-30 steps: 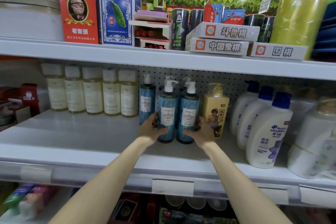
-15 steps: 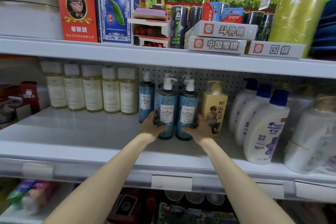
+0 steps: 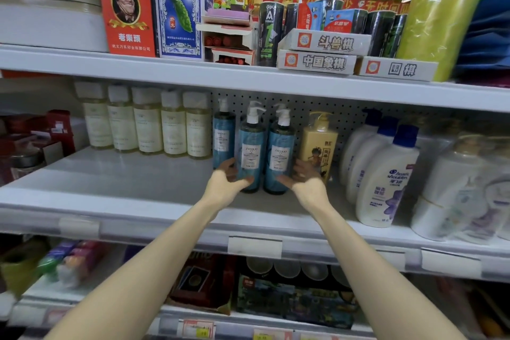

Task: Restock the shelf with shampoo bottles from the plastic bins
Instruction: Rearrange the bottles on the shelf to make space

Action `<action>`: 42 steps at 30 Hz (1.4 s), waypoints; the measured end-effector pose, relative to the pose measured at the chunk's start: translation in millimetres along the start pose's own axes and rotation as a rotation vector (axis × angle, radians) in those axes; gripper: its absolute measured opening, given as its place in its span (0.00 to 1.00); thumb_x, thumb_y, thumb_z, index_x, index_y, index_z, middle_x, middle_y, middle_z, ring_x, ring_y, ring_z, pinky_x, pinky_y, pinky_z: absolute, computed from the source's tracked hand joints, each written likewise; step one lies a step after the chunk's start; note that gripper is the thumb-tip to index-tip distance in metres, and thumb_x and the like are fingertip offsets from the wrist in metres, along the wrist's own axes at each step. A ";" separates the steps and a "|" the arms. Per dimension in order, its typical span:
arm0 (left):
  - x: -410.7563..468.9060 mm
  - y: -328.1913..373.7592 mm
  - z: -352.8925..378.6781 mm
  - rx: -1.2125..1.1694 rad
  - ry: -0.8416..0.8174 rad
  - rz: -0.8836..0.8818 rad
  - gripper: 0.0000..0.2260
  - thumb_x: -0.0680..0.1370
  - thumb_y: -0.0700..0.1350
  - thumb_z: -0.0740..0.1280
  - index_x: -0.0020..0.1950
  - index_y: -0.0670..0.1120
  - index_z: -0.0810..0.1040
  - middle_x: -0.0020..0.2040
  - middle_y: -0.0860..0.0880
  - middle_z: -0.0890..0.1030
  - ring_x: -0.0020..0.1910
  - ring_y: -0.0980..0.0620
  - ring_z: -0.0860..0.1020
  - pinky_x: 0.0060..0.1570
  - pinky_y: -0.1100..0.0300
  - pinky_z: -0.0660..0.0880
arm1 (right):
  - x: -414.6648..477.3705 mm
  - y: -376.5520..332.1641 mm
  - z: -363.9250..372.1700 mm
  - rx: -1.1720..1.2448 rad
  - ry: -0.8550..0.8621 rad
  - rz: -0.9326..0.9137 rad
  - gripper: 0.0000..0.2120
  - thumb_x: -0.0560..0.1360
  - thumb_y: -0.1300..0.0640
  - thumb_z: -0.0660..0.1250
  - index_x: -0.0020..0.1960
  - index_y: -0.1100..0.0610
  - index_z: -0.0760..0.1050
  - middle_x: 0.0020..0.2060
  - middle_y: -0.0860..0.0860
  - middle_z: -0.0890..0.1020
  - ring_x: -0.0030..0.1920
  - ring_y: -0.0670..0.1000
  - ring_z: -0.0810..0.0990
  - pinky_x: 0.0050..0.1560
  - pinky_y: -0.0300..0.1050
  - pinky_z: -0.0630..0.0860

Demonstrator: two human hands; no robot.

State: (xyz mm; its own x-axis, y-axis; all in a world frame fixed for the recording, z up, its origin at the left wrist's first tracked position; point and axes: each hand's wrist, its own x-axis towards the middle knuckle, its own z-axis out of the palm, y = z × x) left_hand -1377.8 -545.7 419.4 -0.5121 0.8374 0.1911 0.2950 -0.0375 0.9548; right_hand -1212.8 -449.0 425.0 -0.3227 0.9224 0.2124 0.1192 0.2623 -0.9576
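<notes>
Two blue pump shampoo bottles stand upright side by side on the middle shelf (image 3: 138, 188): the left bottle (image 3: 250, 157) and the right bottle (image 3: 279, 163). A third blue bottle (image 3: 223, 138) stands behind them to the left. My left hand (image 3: 226, 185) is at the left bottle's base with fingers spread and the thumb just at its front. My right hand (image 3: 305, 181) is beside the right bottle's base, fingers loose and slightly off it. Neither hand grips a bottle.
Several pale yellow bottles (image 3: 149, 124) line the shelf's back left. A yellow pump bottle (image 3: 318, 143) stands right of the blue ones, then white bottles with blue caps (image 3: 386, 174). Boxes and cans fill the shelf above (image 3: 248, 77). Price tag holders run along the shelf's front edge.
Both hands gripped the two blue bottles earlier and pushed them back on the shelf. Now the fingers have loosened and spread, and the bottles stand on their own.
</notes>
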 end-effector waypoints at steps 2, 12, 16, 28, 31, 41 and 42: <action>-17.2 3.8 -0.1 -0.014 0.007 0.016 0.30 0.73 0.46 0.74 0.72 0.43 0.67 0.64 0.47 0.76 0.62 0.50 0.75 0.59 0.58 0.71 | -12.2 -3.3 -4.0 -0.029 -0.008 -0.019 0.28 0.71 0.59 0.75 0.69 0.61 0.69 0.60 0.51 0.77 0.59 0.49 0.76 0.60 0.44 0.73; -82.6 3.0 -0.9 -0.134 -0.018 -0.006 0.27 0.73 0.47 0.73 0.70 0.46 0.69 0.57 0.47 0.80 0.55 0.52 0.79 0.56 0.55 0.76 | -70.0 2.8 -3.2 0.023 -0.063 -0.012 0.22 0.74 0.53 0.72 0.65 0.58 0.73 0.54 0.52 0.82 0.56 0.51 0.80 0.56 0.54 0.79; -104.5 -12.8 -2.2 -0.170 -0.053 -0.057 0.26 0.73 0.46 0.73 0.69 0.45 0.70 0.56 0.46 0.81 0.52 0.53 0.80 0.56 0.55 0.76 | -98.7 12.8 1.1 0.083 -0.080 -0.002 0.16 0.75 0.55 0.71 0.61 0.56 0.74 0.51 0.52 0.82 0.52 0.53 0.82 0.52 0.51 0.81; -205.1 -144.0 -7.0 -0.143 -0.164 -0.353 0.22 0.75 0.44 0.71 0.67 0.46 0.71 0.55 0.46 0.81 0.50 0.55 0.79 0.47 0.65 0.75 | -224.1 132.2 36.0 0.070 -0.152 0.333 0.13 0.75 0.58 0.70 0.59 0.57 0.75 0.45 0.50 0.83 0.44 0.48 0.83 0.45 0.43 0.79; -236.1 -196.9 -1.9 -0.137 -0.164 -0.469 0.19 0.75 0.41 0.71 0.64 0.44 0.72 0.49 0.47 0.81 0.46 0.58 0.79 0.45 0.68 0.76 | -256.3 182.5 47.0 0.027 -0.169 0.432 0.13 0.75 0.59 0.70 0.59 0.60 0.75 0.42 0.51 0.83 0.41 0.47 0.81 0.43 0.40 0.78; -316.2 -386.1 18.0 -0.112 -0.133 -0.872 0.21 0.73 0.44 0.74 0.63 0.39 0.75 0.46 0.46 0.80 0.47 0.50 0.77 0.52 0.55 0.72 | -338.1 353.2 83.3 -0.084 -0.197 0.769 0.10 0.76 0.58 0.69 0.55 0.61 0.76 0.45 0.51 0.82 0.42 0.51 0.80 0.45 0.48 0.76; -322.9 -402.8 19.8 -0.101 -0.134 -0.900 0.24 0.71 0.47 0.75 0.63 0.40 0.75 0.47 0.45 0.80 0.46 0.50 0.77 0.52 0.55 0.72 | -345.0 370.1 88.6 -0.084 -0.200 0.796 0.07 0.76 0.59 0.69 0.53 0.58 0.76 0.42 0.50 0.82 0.40 0.50 0.79 0.44 0.47 0.75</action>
State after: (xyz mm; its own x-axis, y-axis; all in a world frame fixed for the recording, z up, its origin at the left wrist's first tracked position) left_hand -1315.3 -790.2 -31.4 -0.4151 0.6296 -0.6567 -0.2453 0.6176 0.7472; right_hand -1140.5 -695.3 -19.9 -0.2721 0.7756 -0.5696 0.4497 -0.4209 -0.7878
